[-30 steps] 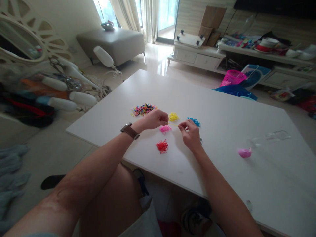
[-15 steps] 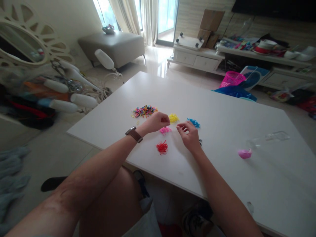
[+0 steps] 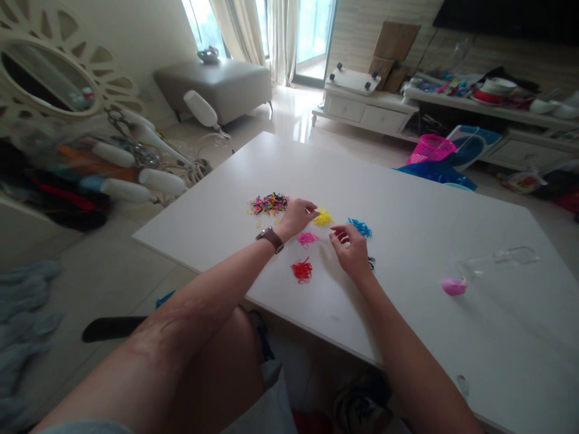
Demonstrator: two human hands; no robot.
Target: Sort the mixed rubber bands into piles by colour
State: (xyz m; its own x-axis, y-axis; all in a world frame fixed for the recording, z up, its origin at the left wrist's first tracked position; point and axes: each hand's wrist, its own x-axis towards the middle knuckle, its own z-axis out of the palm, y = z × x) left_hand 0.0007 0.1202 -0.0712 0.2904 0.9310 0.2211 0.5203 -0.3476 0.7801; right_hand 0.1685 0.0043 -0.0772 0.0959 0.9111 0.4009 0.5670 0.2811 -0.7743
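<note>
My left hand (image 3: 298,218), with a brown-strapped watch at the wrist, is at the left edge of a pile of yellow rubber bands (image 3: 324,217). Its thumb and fingers are pinched together; whatever is between them is too small to make out. My right hand (image 3: 350,246) hovers just right of it, fingers loosely curled and apart, with nothing visible in them. Around the hands lie pink bands (image 3: 307,239), red bands (image 3: 301,270), blue bands (image 3: 360,227) and black bands (image 3: 371,263), the last partly hidden by my right hand. A mixed-colour heap (image 3: 270,204) lies left of my left hand.
The white table (image 3: 407,241) also carries a pink pouch-like item (image 3: 454,286) and a clear plastic container (image 3: 515,255) at the right. A lamp with white shades (image 3: 201,108) stands beyond the left edge. A pink basket (image 3: 431,148) is behind the table.
My left hand has shifted slightly up and right to the yellow pile. My right hand stays near its place, its fingers a little more apart. The view has turned slightly left.
</note>
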